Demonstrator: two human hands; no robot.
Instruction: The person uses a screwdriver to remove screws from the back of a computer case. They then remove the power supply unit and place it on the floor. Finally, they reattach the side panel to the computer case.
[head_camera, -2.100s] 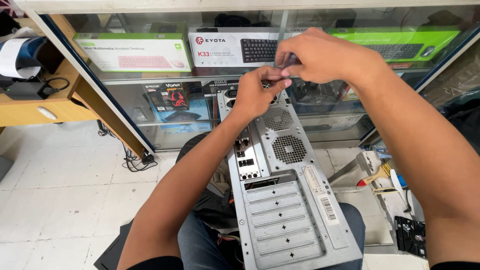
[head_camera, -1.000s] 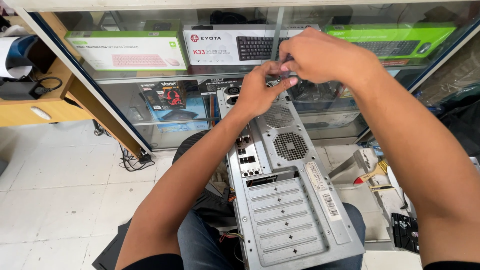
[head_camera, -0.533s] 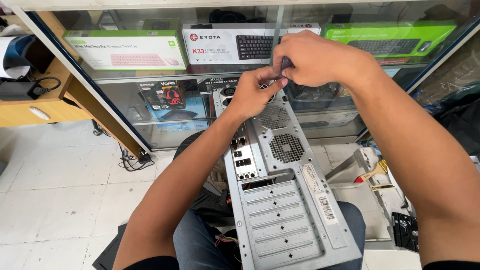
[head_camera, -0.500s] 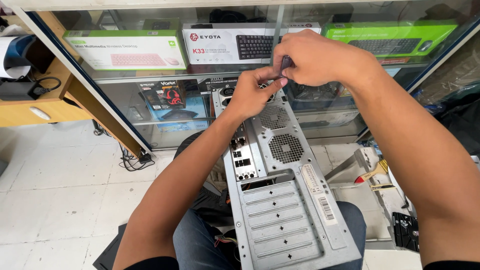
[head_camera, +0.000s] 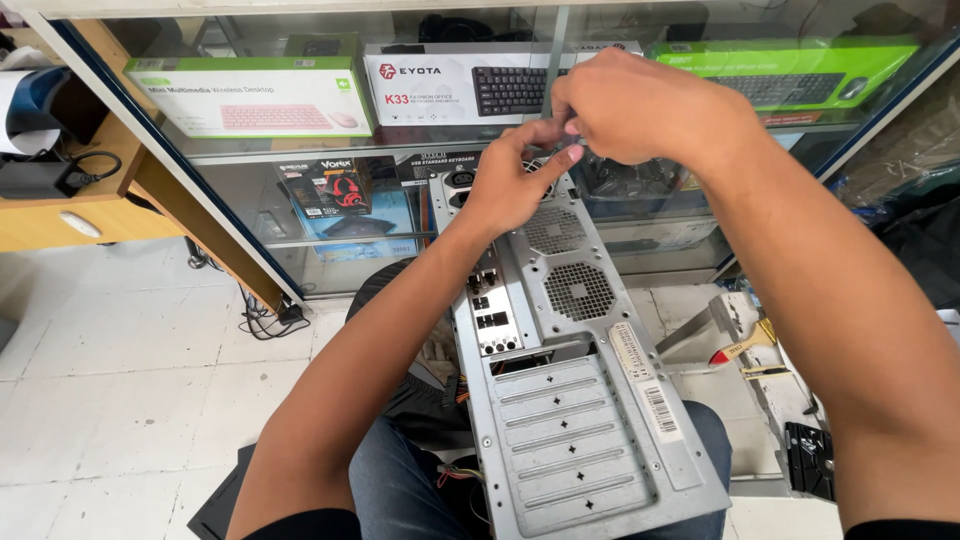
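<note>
While both hands (head_camera: 590, 140) meet, fingers (head_camera: 545, 135) pinch above the computer case (head_camera: 580, 420).

Computer case (head_camera: 580, 430): grey bare-metal tower, rear panel facing up, resting tilted across the person's lap, far end toward the glass cabinet. Shows two perforated round fan grilles, a port panel, a row of slotted expansion covers and a barcode sticker along one edge.
</note>
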